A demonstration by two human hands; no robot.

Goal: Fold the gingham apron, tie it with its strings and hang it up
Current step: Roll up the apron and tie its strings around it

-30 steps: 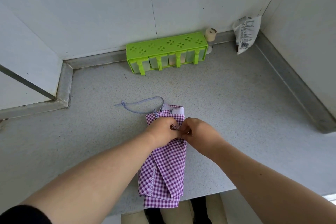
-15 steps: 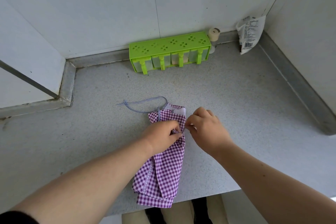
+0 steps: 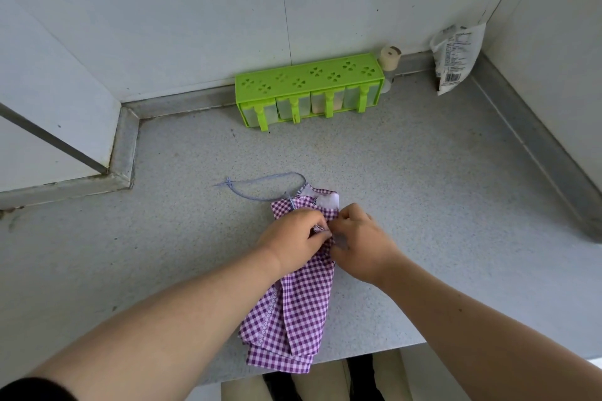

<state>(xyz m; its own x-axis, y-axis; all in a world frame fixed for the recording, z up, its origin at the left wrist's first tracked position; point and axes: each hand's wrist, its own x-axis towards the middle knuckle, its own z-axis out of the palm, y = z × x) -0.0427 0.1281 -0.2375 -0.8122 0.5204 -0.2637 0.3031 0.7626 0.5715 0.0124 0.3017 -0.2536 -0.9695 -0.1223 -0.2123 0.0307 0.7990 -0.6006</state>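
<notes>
Pinching apron [image 3: 293, 312] strings [image 3: 317, 228], apparently, both hands

We note the apron [image 3: 294, 309]: purple-and-white gingham, with a plain white patch at its far end. Its string [image 3: 260, 187] is pale blue-lilac. The tabletop [image 3: 407, 192] is grey, finely speckled. The spice rack [image 3: 309, 88] is bright lime green with clover-shaped cutouts. The packet [image 3: 456, 58] is white with black print.
</notes>
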